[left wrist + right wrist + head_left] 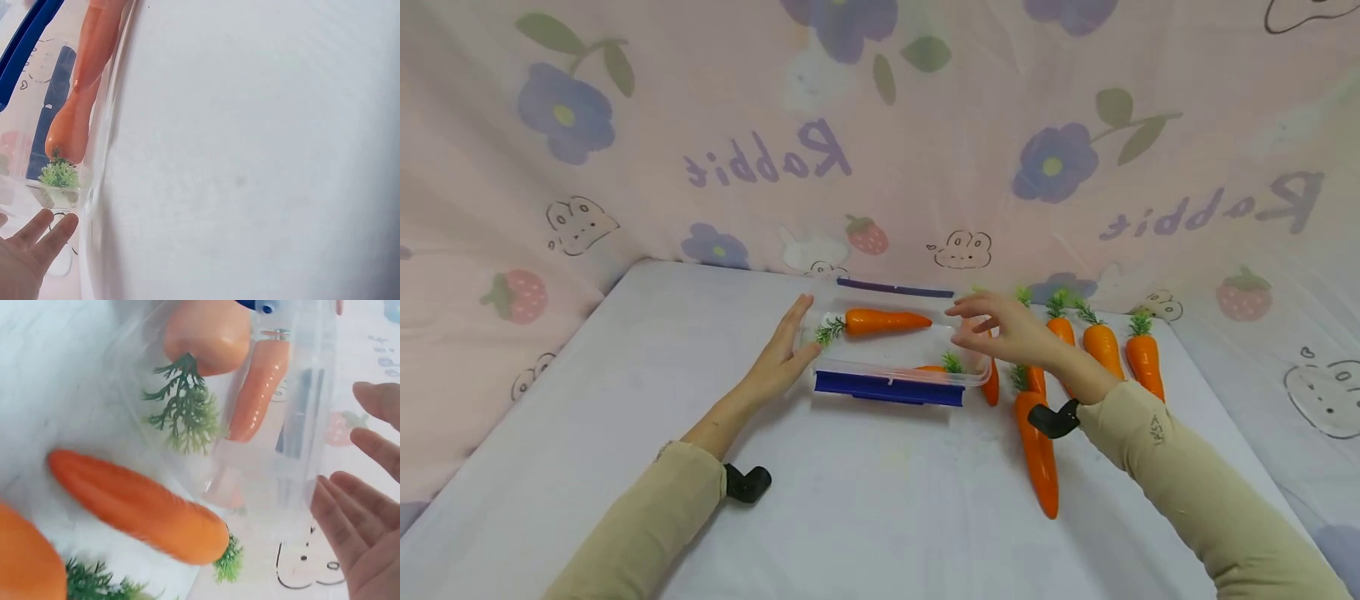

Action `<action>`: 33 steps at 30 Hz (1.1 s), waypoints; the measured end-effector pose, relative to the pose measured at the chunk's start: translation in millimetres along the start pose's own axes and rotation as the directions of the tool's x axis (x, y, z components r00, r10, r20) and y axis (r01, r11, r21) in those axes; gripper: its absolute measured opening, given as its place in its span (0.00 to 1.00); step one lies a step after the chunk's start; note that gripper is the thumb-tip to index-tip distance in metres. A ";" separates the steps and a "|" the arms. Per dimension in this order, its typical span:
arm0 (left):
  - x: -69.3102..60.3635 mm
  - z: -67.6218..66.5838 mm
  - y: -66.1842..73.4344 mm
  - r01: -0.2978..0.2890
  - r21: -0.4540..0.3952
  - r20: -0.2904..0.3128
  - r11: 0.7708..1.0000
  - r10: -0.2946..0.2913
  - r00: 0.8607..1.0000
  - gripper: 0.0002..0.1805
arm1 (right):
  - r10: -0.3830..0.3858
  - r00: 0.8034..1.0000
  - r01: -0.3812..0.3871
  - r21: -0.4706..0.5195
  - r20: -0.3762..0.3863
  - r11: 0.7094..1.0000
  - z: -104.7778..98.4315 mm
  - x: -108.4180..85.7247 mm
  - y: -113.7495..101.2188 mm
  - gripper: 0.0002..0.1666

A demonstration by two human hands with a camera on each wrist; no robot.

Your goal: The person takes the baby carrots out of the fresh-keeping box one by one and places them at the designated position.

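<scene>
A clear plastic box [868, 367] with blue side latches [887, 386] stands lidless on the white table. Inside it, one toy carrot [886, 322] lies crosswise, its green top to the left. Another carrot [931, 368] rests along the near wall, partly hidden, green top to the right. My left hand [775, 357] lies against the box's left end with fingers extended. At the right end, my right hand [1011, 335] hovers by the rim with loosely bent fingers, holding nothing. Through the wall, the right wrist view shows a carrot [259, 390] beyond the hand's fingertips.
Right of the box lies a carrot [991, 383], partly behind its corner. Several more carrots [1102, 346] are spread farther right, some partly covered by the right forearm. One long carrot [1037, 458] points toward the near edge. Patterned cloth [895, 167] hangs behind the table.
</scene>
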State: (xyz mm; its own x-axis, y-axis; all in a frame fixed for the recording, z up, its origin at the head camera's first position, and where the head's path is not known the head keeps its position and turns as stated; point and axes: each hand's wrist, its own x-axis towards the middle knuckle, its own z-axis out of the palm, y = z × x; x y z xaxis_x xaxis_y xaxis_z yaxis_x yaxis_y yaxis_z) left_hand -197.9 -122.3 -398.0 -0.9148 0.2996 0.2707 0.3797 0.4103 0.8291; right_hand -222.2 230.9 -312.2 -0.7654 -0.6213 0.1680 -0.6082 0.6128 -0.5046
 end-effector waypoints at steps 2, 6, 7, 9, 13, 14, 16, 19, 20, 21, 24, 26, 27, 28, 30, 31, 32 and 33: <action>-0.5 0.1 -1.7 -0.010 0.010 -0.003 1.000 0.010 1.000 0.39 | 0.028 0.999 -0.028 0.009 0.029 1.000 2.7 4.4 -0.5 0.27; -0.9 0.4 -3.8 -0.021 0.033 -0.012 0.999 0.022 1.000 0.37 | 0.075 0.995 -0.077 0.020 0.068 0.997 8.2 9.5 -2.5 0.29; -0.8 0.4 -4.3 -0.021 0.036 -0.014 0.999 0.022 1.000 0.37 | 0.077 0.994 -0.079 0.023 0.075 0.997 9.8 10.9 -2.7 0.29; -0.9 0.2 -5.1 -0.022 0.043 -0.015 0.999 0.023 1.000 0.37 | 0.073 0.993 -0.076 0.023 0.094 0.997 12.9 13.8 -4.0 0.30; -1.6 -0.5 -6.0 -0.020 0.053 -0.017 0.998 0.021 1.000 0.37 | 0.063 0.989 -0.065 0.018 0.132 0.998 17.9 19.4 -7.2 0.31; -1.9 -0.7 -5.8 -0.019 0.055 -0.016 0.998 0.020 1.000 0.37 | 0.064 0.988 -0.068 0.023 0.143 0.997 18.8 20.4 -8.1 0.31; -2.2 -1.1 -5.2 -0.015 0.059 -0.014 0.998 0.016 1.000 0.37 | 0.067 0.984 -0.073 0.029 0.166 0.997 20.3 22.3 -9.7 0.31; -2.5 -1.8 -4.6 -0.011 0.067 -0.008 0.998 0.011 1.000 0.37 | 0.058 0.976 -0.067 0.038 0.208 0.997 22.8 25.1 -10.7 0.29; -2.9 -2.0 -4.2 -0.007 0.067 -0.005 0.998 0.007 1.000 0.37 | 0.049 0.974 -0.059 0.038 0.222 0.998 23.7 26.1 -10.9 0.29; -3.1 -2.2 -4.0 -0.003 0.068 -0.002 0.998 0.003 1.000 0.37 | 0.041 0.971 -0.051 0.038 0.236 0.998 24.2 27.1 -11.5 0.29; -3.9 -2.9 -3.3 0.007 0.066 0.003 0.998 -0.007 1.000 0.37 | 0.038 0.961 -0.049 0.035 0.275 0.998 25.5 29.8 -13.5 0.28; -3.9 -3.9 -2.5 0.010 0.067 0.005 0.998 -0.010 1.000 0.37 | 0.046 0.954 -0.054 0.016 0.297 0.998 25.6 32.6 -14.9 0.28; -3.8 -4.2 -2.4 0.010 0.067 0.006 0.998 -0.010 1.000 0.37 | 0.058 0.949 -0.063 0.006 0.309 0.998 25.5 33.6 -15.8 0.28; -3.8 -4.5 -2.0 0.009 0.068 0.004 0.998 -0.010 1.000 0.37 | 0.064 0.945 -0.065 -0.008 0.321 0.998 25.5 34.8 -16.6 0.28; -3.7 -5.0 -0.9 0.007 0.069 0.005 0.998 -0.008 1.000 0.37 | 0.078 0.935 -0.065 -0.047 0.345 0.997 25.2 36.4 -18.3 0.28; -3.6 -5.1 0.0 0.007 0.069 0.006 0.998 -0.007 1.000 0.37 | 0.087 0.929 -0.069 -0.063 0.359 0.996 24.8 37.0 -19.0 0.27; -3.2 -5.2 0.9 0.010 0.071 0.005 0.997 -0.010 1.000 0.37 | 0.092 0.924 -0.065 -0.084 0.371 0.994 24.4 37.4 -19.7 0.26; -2.9 -5.4 2.2 0.012 0.071 0.005 0.997 -0.013 1.000 0.37 | 0.096 0.919 -0.063 -0.099 0.383 0.993 23.9 37.8 -20.3 0.25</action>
State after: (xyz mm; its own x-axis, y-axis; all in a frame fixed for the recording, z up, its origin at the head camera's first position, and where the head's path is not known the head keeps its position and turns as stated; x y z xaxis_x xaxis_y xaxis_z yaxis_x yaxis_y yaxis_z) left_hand -195.1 -126.9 -394.3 -0.9189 0.2988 0.2575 0.3771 0.4741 0.7956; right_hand -233.8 183.3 -315.8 -0.6811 -0.6987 -0.2188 -0.5766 0.6961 -0.4278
